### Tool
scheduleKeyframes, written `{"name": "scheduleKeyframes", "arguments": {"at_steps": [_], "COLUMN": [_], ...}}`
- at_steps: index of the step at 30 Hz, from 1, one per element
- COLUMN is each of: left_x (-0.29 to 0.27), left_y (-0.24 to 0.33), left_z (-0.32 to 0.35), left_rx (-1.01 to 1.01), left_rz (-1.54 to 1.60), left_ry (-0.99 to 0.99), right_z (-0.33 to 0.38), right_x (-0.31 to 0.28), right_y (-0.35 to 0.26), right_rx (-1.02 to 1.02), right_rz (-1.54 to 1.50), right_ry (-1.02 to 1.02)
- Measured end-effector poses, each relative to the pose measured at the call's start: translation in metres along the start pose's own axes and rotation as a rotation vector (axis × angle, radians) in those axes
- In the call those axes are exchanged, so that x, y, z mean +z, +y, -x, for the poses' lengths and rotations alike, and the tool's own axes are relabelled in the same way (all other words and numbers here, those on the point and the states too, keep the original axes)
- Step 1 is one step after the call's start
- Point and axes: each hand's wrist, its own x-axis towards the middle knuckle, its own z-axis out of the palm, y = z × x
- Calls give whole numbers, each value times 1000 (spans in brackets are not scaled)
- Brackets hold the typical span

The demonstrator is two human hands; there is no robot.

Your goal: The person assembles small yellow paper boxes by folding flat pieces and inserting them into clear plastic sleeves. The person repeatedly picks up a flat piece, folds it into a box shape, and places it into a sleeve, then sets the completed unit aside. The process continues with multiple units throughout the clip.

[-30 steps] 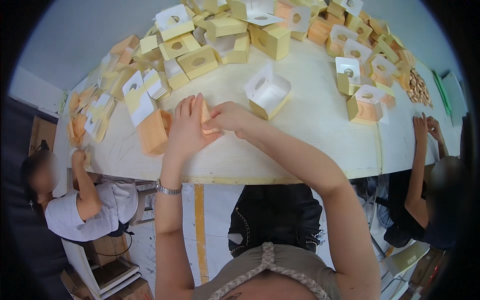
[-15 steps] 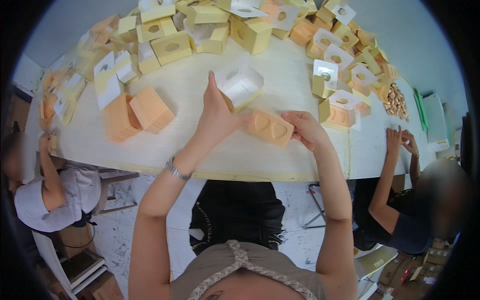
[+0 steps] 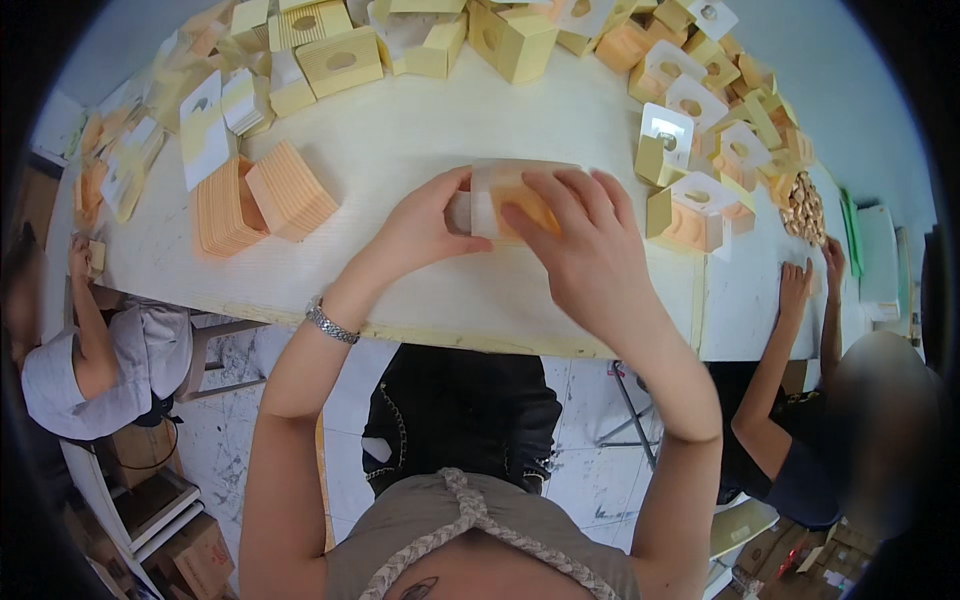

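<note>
In front of me is a small white-walled folding box (image 3: 483, 200). My left hand (image 3: 425, 215) holds its left end, thumb on the near side and fingers behind. Inside it, or right at its opening, sits an orange molded insert (image 3: 522, 212), mostly covered by my right hand (image 3: 590, 240). The curled fingers of that hand press on the insert and the box's right part. How deep the insert sits is hidden. To the left, on the table, two stacks of ridged orange inserts (image 3: 292, 195) lean together.
Yellow and white boxes (image 3: 340, 62) crowd the table's far side. More filled boxes (image 3: 686, 215) stand at the right, beside a heap of small gold-brown pieces (image 3: 803, 210). Co-workers sit at both ends; one person's hand (image 3: 795, 285) is at the right.
The orange insert has moved from between my hands to the box. My right hand has come up and over it, while my left hand has shifted to the box's left end.
</note>
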Motion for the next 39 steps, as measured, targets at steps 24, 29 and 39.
{"name": "scheduleKeyframes", "arguments": {"at_steps": [24, 29, 39], "left_x": [-7, -6, -6], "left_y": [-8, -11, -8], "left_z": [-3, -4, -7], "left_rx": [6, 74, 117], "left_rz": [62, -81, -43], "left_ry": [-95, -72, -92], "right_z": [-1, 0, 11], "right_x": [36, 11, 41], "right_y": [41, 35, 59], "right_rx": [-31, -87, -181], "right_rz": [-380, -58, -268], "right_ry": [-225, -358, -194]}}
